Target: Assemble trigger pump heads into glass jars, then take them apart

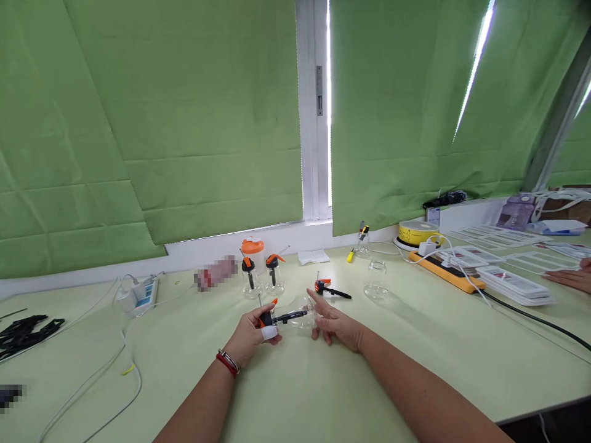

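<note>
A clear glass bottle (298, 312) with an orange and black pouring lid is held on its side just above the table. My left hand (253, 332), with white tape round a finger, is closed round the lid end. A black stem reaches from the lid into the glass. At the base end, my right hand (339, 323) curves round the glass, its index finger stretched along the rim. Beyond it lies a loose orange and black lid with a black stem (330, 289). A lidless glass bottle (377, 282) stands to its right.
Two lidded bottles (274, 277) and an orange-topped jar (253, 249) stand at the back. Screwdrivers stand in a small glass (364, 243). An orange power strip (446, 272) and stacked cards (512, 284) lie right, near another person's hand (572, 277). Cables (138, 378) cross the left.
</note>
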`<control>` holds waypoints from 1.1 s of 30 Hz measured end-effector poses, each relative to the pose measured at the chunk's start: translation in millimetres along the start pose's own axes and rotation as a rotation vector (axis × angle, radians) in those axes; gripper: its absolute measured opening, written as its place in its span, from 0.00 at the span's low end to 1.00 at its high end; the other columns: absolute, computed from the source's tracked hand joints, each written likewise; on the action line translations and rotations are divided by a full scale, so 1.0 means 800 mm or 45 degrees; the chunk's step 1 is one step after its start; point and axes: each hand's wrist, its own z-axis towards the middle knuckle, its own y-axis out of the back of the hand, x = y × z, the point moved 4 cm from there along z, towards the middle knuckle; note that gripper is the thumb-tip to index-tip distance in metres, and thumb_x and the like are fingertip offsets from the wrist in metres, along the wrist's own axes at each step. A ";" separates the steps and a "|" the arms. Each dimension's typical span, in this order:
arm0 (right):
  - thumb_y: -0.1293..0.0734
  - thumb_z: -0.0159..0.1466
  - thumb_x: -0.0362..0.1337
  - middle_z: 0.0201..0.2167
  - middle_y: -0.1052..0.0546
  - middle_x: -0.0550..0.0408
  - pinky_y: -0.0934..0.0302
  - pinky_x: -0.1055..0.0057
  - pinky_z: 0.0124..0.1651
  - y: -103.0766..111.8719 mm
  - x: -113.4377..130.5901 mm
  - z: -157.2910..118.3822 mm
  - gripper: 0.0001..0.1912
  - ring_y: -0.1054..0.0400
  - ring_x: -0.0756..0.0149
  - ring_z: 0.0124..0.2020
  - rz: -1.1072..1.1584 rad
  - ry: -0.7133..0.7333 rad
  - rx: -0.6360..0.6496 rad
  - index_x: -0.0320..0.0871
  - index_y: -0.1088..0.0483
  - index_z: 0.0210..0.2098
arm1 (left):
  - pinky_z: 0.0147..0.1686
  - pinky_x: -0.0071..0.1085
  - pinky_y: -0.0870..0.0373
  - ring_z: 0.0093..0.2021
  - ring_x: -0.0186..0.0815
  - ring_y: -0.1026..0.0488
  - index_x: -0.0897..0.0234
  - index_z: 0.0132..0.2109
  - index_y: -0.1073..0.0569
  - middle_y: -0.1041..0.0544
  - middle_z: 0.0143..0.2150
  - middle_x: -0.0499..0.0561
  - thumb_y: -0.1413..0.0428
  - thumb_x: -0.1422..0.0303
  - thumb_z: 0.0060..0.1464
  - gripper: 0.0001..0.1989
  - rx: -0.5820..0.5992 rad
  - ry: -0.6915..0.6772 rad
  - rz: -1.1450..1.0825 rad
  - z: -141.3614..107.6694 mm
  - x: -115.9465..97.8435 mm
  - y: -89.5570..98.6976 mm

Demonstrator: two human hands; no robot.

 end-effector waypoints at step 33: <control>0.33 0.55 0.51 0.35 0.29 0.55 0.48 0.79 0.18 0.000 -0.002 0.003 0.35 0.38 0.76 0.21 -0.072 0.047 -0.057 0.50 0.46 0.58 | 0.30 0.36 0.27 0.27 0.39 0.24 0.69 0.53 0.33 0.25 0.26 0.47 0.35 0.69 0.37 0.33 0.069 0.017 -0.024 -0.005 -0.004 0.001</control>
